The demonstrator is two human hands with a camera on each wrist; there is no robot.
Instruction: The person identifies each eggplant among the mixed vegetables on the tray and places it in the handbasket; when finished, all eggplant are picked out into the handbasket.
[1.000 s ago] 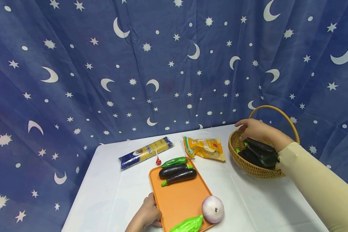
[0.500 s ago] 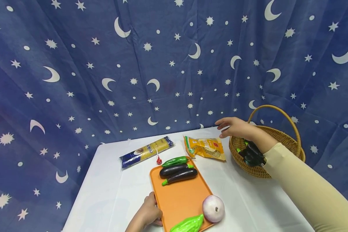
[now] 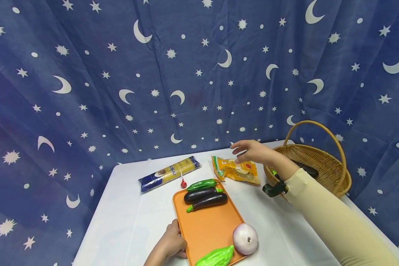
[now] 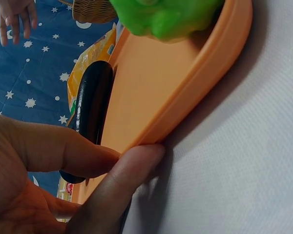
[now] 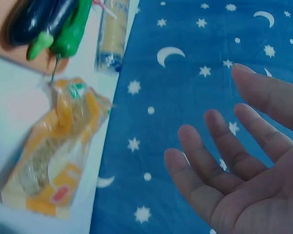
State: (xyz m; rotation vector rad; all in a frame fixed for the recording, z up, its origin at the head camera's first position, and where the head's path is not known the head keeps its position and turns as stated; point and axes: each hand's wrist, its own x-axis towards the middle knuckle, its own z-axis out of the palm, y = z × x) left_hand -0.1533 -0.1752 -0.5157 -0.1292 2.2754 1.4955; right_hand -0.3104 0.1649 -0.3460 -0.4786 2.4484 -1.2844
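My left hand [image 3: 169,242] pinches the left rim of an orange tray [image 3: 204,229] between thumb and finger, as the left wrist view shows closely. On the tray's far end lie two eggplants [image 3: 210,201] and a green chili pepper [image 3: 203,184]. A bright green bitter melon [image 3: 217,257] lies at its near end, and a purple-white onion [image 3: 245,239] sits over the right edge. My right hand [image 3: 254,152] hovers with spread, relaxed fingers by the orange food packet [image 3: 242,173]. Its palm [image 5: 263,204] holds nothing in the right wrist view.
A wicker basket [image 3: 326,162] with a tall handle stands at the right, partly hidden by the right forearm, with a dark eggplant [image 3: 307,169] inside. A blue and yellow spaghetti pack [image 3: 169,173] and a red lollipop [image 3: 183,183] lie behind the tray. A starry curtain [image 3: 193,92] hangs behind.
My right hand has moved left from over the basket to the food packet, holding nothing. The left hand keeps its grip on the tray, which stays in place.
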